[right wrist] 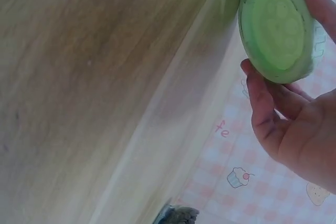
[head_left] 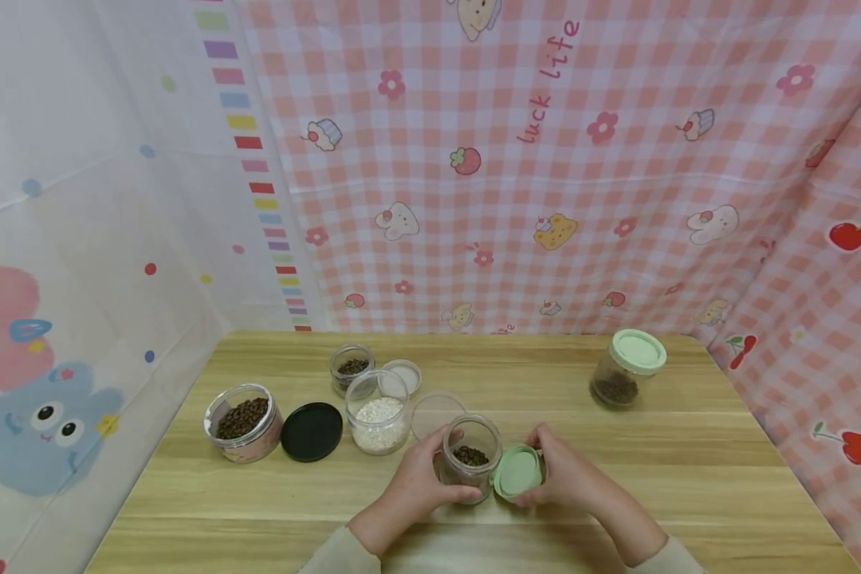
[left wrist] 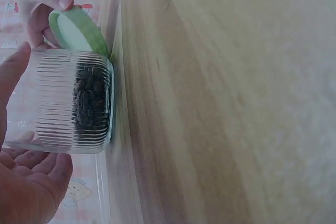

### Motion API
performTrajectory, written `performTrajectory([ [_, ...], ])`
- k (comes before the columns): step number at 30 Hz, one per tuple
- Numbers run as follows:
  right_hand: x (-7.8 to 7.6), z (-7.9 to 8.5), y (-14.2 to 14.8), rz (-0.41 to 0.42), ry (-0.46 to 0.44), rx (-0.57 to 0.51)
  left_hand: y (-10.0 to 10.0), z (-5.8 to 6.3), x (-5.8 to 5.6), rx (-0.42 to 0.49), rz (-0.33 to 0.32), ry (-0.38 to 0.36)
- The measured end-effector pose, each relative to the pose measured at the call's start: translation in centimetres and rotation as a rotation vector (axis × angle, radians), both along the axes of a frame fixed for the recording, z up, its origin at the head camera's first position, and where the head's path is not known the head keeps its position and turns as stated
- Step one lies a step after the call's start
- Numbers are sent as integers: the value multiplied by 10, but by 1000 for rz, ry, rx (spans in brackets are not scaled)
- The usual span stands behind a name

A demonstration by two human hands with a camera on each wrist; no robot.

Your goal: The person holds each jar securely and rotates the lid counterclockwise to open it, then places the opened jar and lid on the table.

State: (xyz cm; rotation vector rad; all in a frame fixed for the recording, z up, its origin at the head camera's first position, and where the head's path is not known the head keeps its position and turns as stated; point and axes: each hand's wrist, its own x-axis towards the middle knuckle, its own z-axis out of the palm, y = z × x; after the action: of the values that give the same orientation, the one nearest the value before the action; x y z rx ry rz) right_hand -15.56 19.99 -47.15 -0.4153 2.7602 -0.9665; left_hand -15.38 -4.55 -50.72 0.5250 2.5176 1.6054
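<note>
My left hand (head_left: 422,480) grips a clear jar (head_left: 472,476) that stands without a lid at the front middle of the table, thumb on the near side and fingers behind. Dark beans (left wrist: 90,100) fill its bottom, seen through ribbed walls in the left wrist view. Just to the right, my right hand (head_left: 565,476) holds a light green lid (head_left: 519,472) by its edge between thumb and fingers. The lid is tilted, its lower edge close to the tabletop and its side right by the jar. The right wrist view shows one round face of this lid (right wrist: 277,29).
Leftward stand an open jar of brown pellets (head_left: 244,420), a black lid (head_left: 312,431), a jar of white flakes (head_left: 378,422) and a small jar of dark beans (head_left: 352,368). Clear lids (head_left: 438,414) lie behind. A green-lidded jar (head_left: 627,368) stands back right. Cloth walls (head_left: 516,199) border the table.
</note>
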Motion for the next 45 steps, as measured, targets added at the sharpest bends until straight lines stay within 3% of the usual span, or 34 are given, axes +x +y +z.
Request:
performTrajectory([
  [7,3,-5,-6,-46,-13,66,-1,-1,-1,14,5,-3],
  [18,0,-18,-15,34,37,228,0,0,-1,9,3,-5],
  [36,-1,-21,-16,74,67,231,0,-1,0,6,5,-1],
  [41,0,-19,-17,67,40,214,1,-1,0,15,17,-2],
  [45,1,-18,-17,53,16,209,2,0,2,-31,42,32],
])
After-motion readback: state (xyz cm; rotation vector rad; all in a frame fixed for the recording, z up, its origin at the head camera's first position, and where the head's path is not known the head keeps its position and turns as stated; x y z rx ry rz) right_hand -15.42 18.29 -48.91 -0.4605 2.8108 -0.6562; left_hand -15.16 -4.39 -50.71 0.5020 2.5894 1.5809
